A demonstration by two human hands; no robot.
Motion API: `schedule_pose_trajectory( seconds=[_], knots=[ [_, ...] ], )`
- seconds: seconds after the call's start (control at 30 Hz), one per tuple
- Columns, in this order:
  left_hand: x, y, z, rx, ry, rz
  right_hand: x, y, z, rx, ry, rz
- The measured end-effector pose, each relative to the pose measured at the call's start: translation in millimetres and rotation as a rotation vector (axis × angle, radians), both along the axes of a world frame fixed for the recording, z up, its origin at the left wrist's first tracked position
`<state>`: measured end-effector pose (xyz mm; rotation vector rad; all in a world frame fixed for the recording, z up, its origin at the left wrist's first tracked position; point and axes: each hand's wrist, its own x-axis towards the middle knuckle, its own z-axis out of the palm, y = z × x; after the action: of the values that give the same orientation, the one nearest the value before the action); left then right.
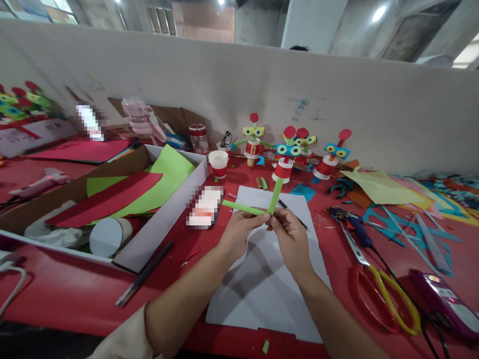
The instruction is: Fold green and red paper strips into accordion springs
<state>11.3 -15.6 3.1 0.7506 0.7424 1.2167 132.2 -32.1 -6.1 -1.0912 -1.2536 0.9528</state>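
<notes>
fingers (262, 219) of left hand (238, 232) and right hand (292, 234) are pinching, closed, at the corner of an l-shaped green strip (276, 195) above white paper (262, 284) covering the worktop (75, 294).

1. 1 camera, worn on the person's head, looks forward and down across a red tabletop (86, 304).
2. The 2 forearms (187, 289) enter from the bottom edge; the left hand (237, 234) and right hand (290, 237) show near mid-frame, close to the lens.
3. The white paper sheet (269, 304) beneath them is seen from above, at a slant.
4. The view is broad, taking in an open cardboard box (164, 214) at left and scissors (374, 284) at right.
5. Farther off, the paper-cup robots (283, 169) appear almost level.
6. Behind them, a pale partition's (187, 75) upper edge slopes down rightward; above it, ceiling lights (378, 13) show.
</notes>
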Motion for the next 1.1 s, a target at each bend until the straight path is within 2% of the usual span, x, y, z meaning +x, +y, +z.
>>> schedule_pose_trajectory(
  seconds=[0.2,0.47,0.73,0.9,1.1],
  knots=[
    [3.6,-3.1,1.1,0.048,0.011,0.023,0.0,-2.1,5.3,-0.004,0.015,-0.015],
    [5.4,-2.3,-2.9,0.037,-0.036,0.056,0.2,-1.0,0.9,0.008,0.044,0.006],
    [4.9,-1.4,-2.8,0.024,-0.052,0.040,0.2,-1.4,-2.1,0.007,0.143,0.081],
    [4.6,-2.2,-2.7,0.043,-0.065,0.013,0.4,4.0,-4.1,-0.027,0.121,0.058],
    [4.6,-1.5,-5.1,0.061,-0.050,0.027,0.1,5.8,-9.2,-0.127,0.308,0.084]
  ],
)
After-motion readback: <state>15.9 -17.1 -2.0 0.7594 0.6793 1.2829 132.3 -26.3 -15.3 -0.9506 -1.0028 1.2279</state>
